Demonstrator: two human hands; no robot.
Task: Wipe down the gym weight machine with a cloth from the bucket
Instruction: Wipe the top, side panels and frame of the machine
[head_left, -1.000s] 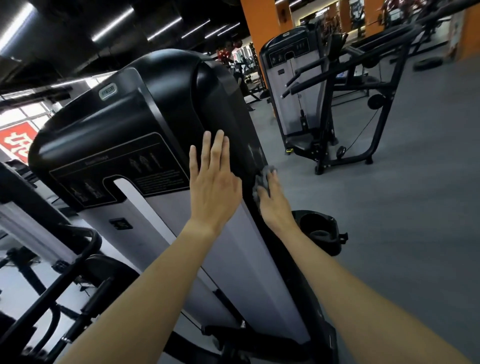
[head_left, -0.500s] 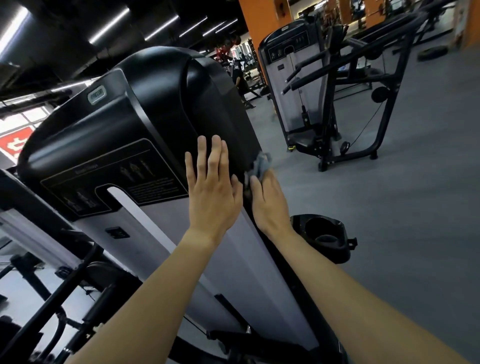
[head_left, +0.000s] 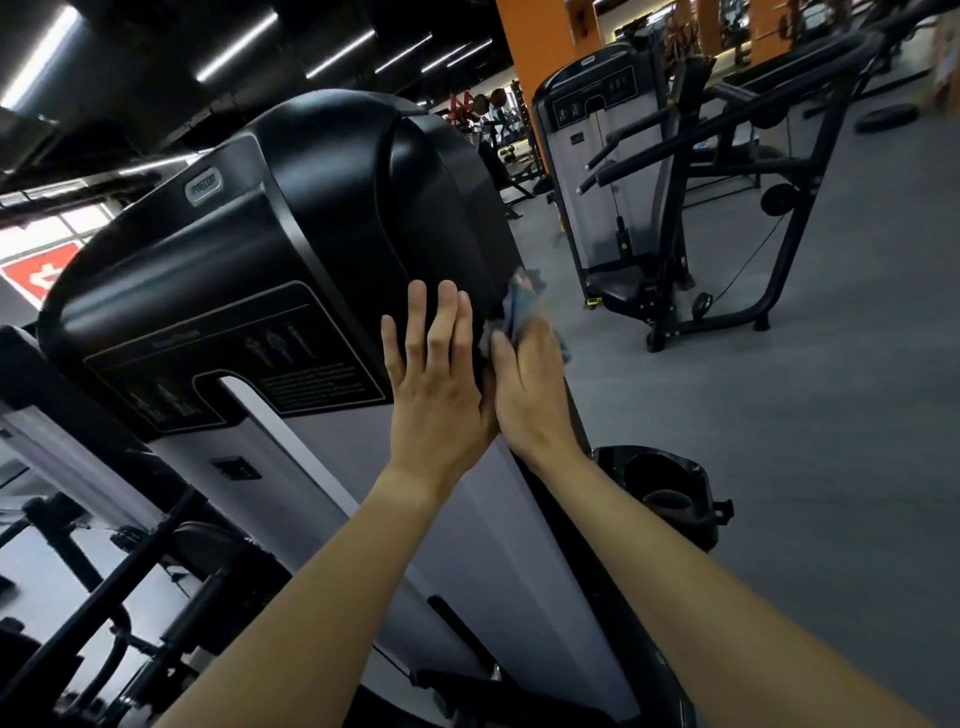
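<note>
The weight machine's tall shroud (head_left: 291, 244), black on top and grey lower down, fills the middle of the view. My left hand (head_left: 436, 379) lies flat on its front face with fingers straight. My right hand (head_left: 530, 384) presses a grey-blue cloth (head_left: 522, 306) against the shroud's right side edge; the cloth bunches out above my fingertips. A black bucket (head_left: 670, 493) stands on the floor just right of the machine, below my right wrist.
Another weight machine (head_left: 613, 156) with black arms stands further back on the right. Black frame bars (head_left: 104, 597) of my machine cross the lower left. Grey floor (head_left: 831, 415) spreads to the right. An orange pillar (head_left: 535, 78) rises behind.
My right hand has slid the cloth upward along the shroud's side edge. My left hand stays flat on the front face.
</note>
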